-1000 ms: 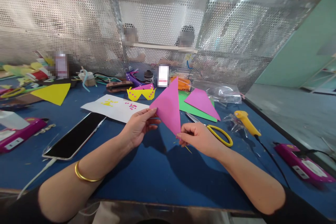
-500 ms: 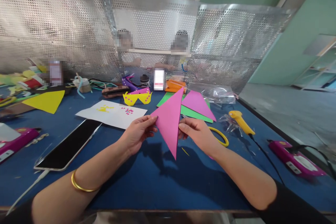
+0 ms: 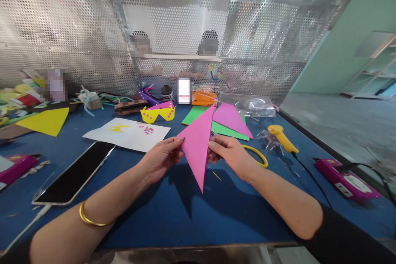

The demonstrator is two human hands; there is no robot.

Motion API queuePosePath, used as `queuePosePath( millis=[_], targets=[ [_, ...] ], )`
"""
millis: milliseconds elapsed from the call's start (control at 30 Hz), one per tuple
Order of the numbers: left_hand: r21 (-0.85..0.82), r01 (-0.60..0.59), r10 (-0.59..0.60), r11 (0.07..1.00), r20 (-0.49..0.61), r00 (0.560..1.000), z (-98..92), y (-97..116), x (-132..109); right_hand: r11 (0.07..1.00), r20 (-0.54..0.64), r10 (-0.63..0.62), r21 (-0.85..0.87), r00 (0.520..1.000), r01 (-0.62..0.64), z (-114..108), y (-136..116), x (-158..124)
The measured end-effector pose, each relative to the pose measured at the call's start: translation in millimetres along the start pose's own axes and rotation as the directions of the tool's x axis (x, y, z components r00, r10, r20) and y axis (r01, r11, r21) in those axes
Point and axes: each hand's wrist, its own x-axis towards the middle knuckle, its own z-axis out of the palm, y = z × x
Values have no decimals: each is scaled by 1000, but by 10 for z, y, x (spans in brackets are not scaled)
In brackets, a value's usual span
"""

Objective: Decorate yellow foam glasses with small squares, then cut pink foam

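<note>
A pink triangular foam sheet (image 3: 198, 144) is held up above the blue table (image 3: 148, 227), one point downward. My left hand (image 3: 163, 154) pinches its left corner between thumb and fingers. At its right edge, my right hand (image 3: 227, 152) grips it with the thumb in front. Behind the sheet lie a green sheet (image 3: 198, 114) and a larger pink piece (image 3: 233, 119). A yellow ring-shaped handle (image 3: 261, 159) shows partly beyond my right hand. Yellow cut-out glasses with pink dots (image 3: 158, 114) stand farther back, near white paper (image 3: 133, 136) bearing small yellow and pink bits.
To the left lie a phone (image 3: 76, 173) on a cable and a yellow sheet (image 3: 46, 121). A yellow glue gun (image 3: 282, 138) and its cord lie at right, by a magenta power strip (image 3: 346, 177). A perforated metal screen (image 3: 185, 20) stands behind, with people beyond it.
The view has shifted slightly, so most things sit a little farther left. Both hands keep hold of the pink sheet, which has tilted only slightly.
</note>
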Motion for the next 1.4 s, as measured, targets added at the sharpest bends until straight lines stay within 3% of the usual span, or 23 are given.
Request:
queuePosePath(
  millis=[200,367,533,600,700,867,900,967,1067,1233,1400],
  targets=[
    [-18,34,-34,999,17,999,18,2,-16,1000,13,14,12,1000,-14,27,-12,-14],
    [36,-23,24,999,-10,1000,52,-31,-22,996,-13,34,-80,999,-35,53,-17,-36],
    [166,-136,148,977,-60,987,130,-93,-61,973,-183,-51,-232,982,7,56,25,-48],
    [282,-211,233,936,-45,971,175,-130,-88,950,-278,-142,-309,950,51,54,24,-59],
    [439,-311,314,843,67,947,244,-187,-137,908,-334,-257,-404,907,108,81,22,-80],
    [632,-389,348,670,196,917,316,-232,-225,906,-269,-263,-398,927,141,178,39,-107],
    [607,-398,353,688,200,914,319,-234,-238,918,-257,-242,-372,936,135,185,35,-107],
    [445,-376,337,813,167,926,311,-230,-247,945,-260,-199,-306,945,114,172,15,-96],
    [101,-222,215,970,80,973,263,-207,-214,980,-322,-145,-180,936,89,97,-25,-55],
    [-70,-36,45,997,131,990,163,-150,-106,999,-377,-44,5,925,49,-19,-33,17],
    [-107,-25,39,994,136,990,155,-160,-84,999,-368,-4,46,930,22,-32,0,36]
  ],
)
